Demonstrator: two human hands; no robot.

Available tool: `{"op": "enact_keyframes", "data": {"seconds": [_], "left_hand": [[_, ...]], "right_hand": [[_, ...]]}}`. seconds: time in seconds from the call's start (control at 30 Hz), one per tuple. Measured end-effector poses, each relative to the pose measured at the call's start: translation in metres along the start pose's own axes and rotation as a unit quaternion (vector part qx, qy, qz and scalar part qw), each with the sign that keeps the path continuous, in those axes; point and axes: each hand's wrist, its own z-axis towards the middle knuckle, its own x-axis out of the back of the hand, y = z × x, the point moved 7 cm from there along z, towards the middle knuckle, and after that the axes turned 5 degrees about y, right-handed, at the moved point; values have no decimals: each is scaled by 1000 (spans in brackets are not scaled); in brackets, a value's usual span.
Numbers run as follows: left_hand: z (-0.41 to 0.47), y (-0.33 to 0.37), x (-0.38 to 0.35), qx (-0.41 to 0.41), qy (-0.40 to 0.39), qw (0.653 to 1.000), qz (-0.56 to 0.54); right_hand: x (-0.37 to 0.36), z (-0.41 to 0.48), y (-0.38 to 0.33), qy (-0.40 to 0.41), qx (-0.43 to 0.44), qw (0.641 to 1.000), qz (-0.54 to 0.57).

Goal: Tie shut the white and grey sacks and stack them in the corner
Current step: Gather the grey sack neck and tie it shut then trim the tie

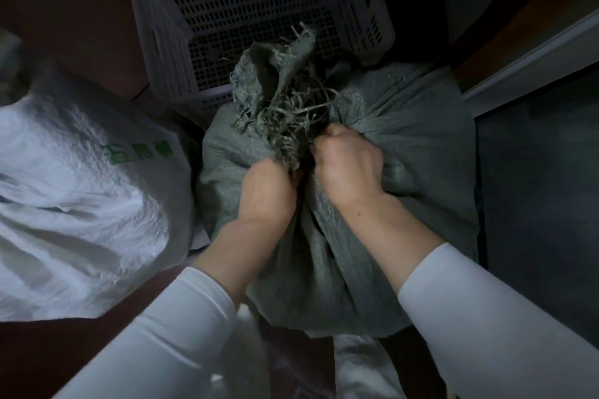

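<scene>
Our left hand (267,191) and right hand (348,162), close together, both fisted tight on gathered neck of grey sack (405,146) at centre. Fingers buried in fabric; any tie hidden. Frayed mouth bunched, contents unseen. White sack (81,191) lies left. Perforated plastic crate (259,26) far behind, contents unclear.

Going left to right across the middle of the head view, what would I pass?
The white sack, the left hand, the right hand, then the dark panel. Both hands grip the grey sack.
</scene>
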Motion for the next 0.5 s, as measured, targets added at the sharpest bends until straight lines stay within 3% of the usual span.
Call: {"op": "enact_keyframes", "data": {"seconds": [0.07,0.17,0.23,0.3,0.33,0.37,0.4,0.5], "left_hand": [[-2,29,4,-149,-53,958,238],[-7,59,0,-327,-85,845,413],[-8,73,4,-437,-62,767,466],[-7,80,11,-585,28,674,450],[-2,77,15,-621,26,654,431],[3,73,18,-647,8,644,408],[10,68,20,-646,-33,657,387],[23,64,30,-595,-109,728,323]], "right_hand": [[2,2,0,1,7,1000,8],[3,8,3,-5,13,1000,27],[3,10,5,-17,10,999,33],[5,10,7,-23,3,999,38],[6,10,9,-20,0,999,45],[6,9,10,-11,1,998,60],[6,9,12,2,5,997,80],[5,6,17,41,14,989,140]]}}
